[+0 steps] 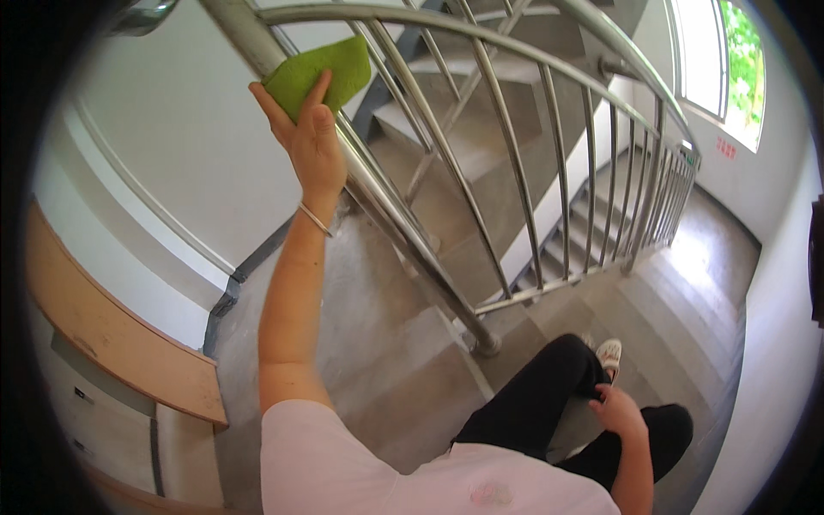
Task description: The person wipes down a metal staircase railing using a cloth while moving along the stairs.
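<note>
My left hand point(315, 141) reaches up and holds a green cloth point(351, 67) against the upper part of a stainless-steel railing post point(436, 277). The fingers are spread over the cloth, and a thin bangle point(314, 219) circles the wrist. Part of the post is hidden behind the hand and cloth. A curved metal top rail point(438, 22) runs rightward from this post above slanted balusters point(505, 129). My right hand point(621, 412) hangs low beside my knees in black trousers, its fingers loosely bent and apart, with nothing visible in it.
Concrete steps point(644, 322) descend on the right below my white shoe point(610, 357). Another flight point(463, 135) stands beyond the railing. Left is a wooden-topped cabinet point(129, 335) beside a white wall point(154, 116). A window point(740, 77) sits at upper right.
</note>
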The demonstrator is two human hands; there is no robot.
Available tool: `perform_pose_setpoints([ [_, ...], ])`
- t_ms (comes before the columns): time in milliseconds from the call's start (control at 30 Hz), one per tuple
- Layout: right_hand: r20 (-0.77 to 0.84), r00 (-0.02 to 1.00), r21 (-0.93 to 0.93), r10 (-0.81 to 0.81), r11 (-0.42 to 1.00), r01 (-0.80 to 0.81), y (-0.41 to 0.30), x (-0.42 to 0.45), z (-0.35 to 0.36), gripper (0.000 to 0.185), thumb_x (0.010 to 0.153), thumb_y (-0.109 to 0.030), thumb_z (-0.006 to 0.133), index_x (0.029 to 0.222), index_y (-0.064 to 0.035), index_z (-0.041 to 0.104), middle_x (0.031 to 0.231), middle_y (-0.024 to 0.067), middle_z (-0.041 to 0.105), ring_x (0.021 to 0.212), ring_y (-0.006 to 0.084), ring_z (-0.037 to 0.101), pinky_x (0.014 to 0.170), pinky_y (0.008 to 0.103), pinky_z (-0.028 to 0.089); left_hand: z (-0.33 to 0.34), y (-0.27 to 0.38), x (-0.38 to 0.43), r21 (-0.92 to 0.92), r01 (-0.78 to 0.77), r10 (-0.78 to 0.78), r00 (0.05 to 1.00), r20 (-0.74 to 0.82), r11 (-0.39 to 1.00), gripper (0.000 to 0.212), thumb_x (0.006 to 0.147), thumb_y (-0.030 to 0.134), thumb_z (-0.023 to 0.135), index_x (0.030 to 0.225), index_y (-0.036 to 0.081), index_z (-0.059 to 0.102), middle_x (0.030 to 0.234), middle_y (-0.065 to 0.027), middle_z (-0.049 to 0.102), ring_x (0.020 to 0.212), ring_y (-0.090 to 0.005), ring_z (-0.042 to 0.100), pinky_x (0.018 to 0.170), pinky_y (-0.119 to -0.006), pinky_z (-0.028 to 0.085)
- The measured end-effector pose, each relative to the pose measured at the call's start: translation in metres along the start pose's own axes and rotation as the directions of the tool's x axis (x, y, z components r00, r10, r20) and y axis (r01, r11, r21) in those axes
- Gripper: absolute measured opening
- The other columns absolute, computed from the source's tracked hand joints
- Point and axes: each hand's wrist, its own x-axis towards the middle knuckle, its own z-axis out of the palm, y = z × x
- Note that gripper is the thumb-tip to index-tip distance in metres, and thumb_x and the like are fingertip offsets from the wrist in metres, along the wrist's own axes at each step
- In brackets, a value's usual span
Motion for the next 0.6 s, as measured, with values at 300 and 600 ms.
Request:
perform_pose_setpoints([
  [300, -0.043, 0.996, 0.035, 0.080, 0.996, -0.078, 0.001, -0.014, -0.008, 0.037, 0.081, -0.019, 0.062, 0.113, -0.0023, 0.054, 0.103, 0.0187, 0.060, 0.097, 0.0355, 0.056, 0.084, 0.0406, 0.044, -0.004, 0.038, -0.015, -0.361, 0.484, -0.562, 0.814, -0.150, 0.797, 0.069, 0.077, 0.016, 0.070, 0.131, 0.001, 0.029, 0.142, -0.0233, 0.019, 0.128, -0.0344, 0.028, 0.104, -0.037, 0.029],
  [600, -0.003, 0.999, 0.050, 0.049, 0.998, -0.049, -0.030, -0.018, -0.025, 0.040, 0.081, -0.017, 0.061, 0.118, -0.0037, 0.052, 0.106, 0.0169, 0.058, 0.099, 0.0346, 0.054, 0.085, 0.0399, 0.044, -0.004, 0.049, -0.086, -0.446, 0.718, -0.655, 0.685, 0.319, 0.534, 0.073, 0.086, 0.019, 0.060, 0.140, 0.003, 0.014, 0.129, -0.0121, 0.041, 0.117, -0.0196, 0.042, 0.094, -0.032, 0.040],
])
